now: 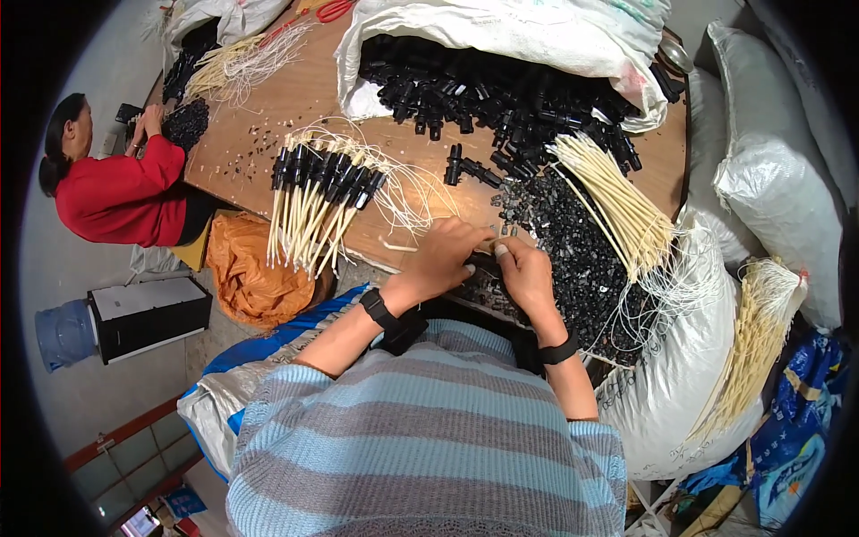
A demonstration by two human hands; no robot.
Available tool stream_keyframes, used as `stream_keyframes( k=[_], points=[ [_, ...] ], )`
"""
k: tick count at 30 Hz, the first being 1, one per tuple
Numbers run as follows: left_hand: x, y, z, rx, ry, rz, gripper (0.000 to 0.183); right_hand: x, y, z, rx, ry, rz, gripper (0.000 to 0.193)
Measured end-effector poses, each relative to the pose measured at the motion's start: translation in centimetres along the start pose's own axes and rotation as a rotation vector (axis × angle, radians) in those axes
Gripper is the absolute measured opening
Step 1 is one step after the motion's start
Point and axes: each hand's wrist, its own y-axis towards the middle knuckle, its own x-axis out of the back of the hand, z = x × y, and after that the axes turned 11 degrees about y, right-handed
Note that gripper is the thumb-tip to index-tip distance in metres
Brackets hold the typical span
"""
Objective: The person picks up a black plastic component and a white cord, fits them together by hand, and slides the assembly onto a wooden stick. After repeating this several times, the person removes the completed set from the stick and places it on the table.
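At the table's near edge, my left hand [440,258] is closed round a cream sleeved cable [395,246], whose white-tipped end sticks out to the left. Close by on the right, my right hand [526,273] pinches at a small dark piece, thumb and fingertips together. Something black, like a plastic connector [483,260], shows between the hands; fingers partly cover it. Small black plastic pieces [573,242] lie heaped beside my right hand. Left of my hands rests a bunch of cream cables fitted with black connectors [327,174], thin white wires trailing from it.
A white sack [501,25] spills black connectors [510,98] onto the wooden table [242,148]. Bare cream cables [617,201] lie at right, beside full white sacks [774,161]. Another person in a red top [125,197] works at far left, near an orange bag [255,268].
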Motion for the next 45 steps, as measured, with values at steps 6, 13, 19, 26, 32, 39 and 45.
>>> stream_keyframes(
  k=[6, 13, 19, 26, 32, 39, 45],
  points=[
    [0.3, 0.4, 0.0, 0.007, -0.129, -0.090, 0.054, 1.2, -0.1, 2.6, 0.056, 0.001, 0.090, 0.015],
    [0.7, 1.2, -0.1, -0.011, -0.306, -0.240, 0.019, 1.1, -0.7, 1.8, 0.132, -0.100, 0.055, 0.024],
    [0.5, 2.1, -0.2, -0.064, -0.483, -0.247, 0.014, 2.0, -1.1, 1.6, 0.216, 0.174, 0.003, 0.027],
    [0.5, 4.0, -0.6, -0.161, -0.545, -0.157, 0.018, 3.6, -1.4, 0.8, 0.102, 0.194, 0.090, 0.022],
    [-0.1, 6.8, 0.2, -0.377, -0.013, -0.253, 0.025, 3.7, -1.6, 0.6, -0.003, 0.109, -0.084, 0.018],
    [0.8, 4.3, 6.6, -0.076, -0.009, -0.161, 0.029, 3.8, -1.1, -0.9, -0.156, 0.286, -0.179, 0.016],
    [1.6, 3.2, 5.1, 0.340, -0.138, -0.110, 0.025, 3.0, -0.4, -0.6, -0.190, 0.256, -0.139, 0.011]
  ],
)
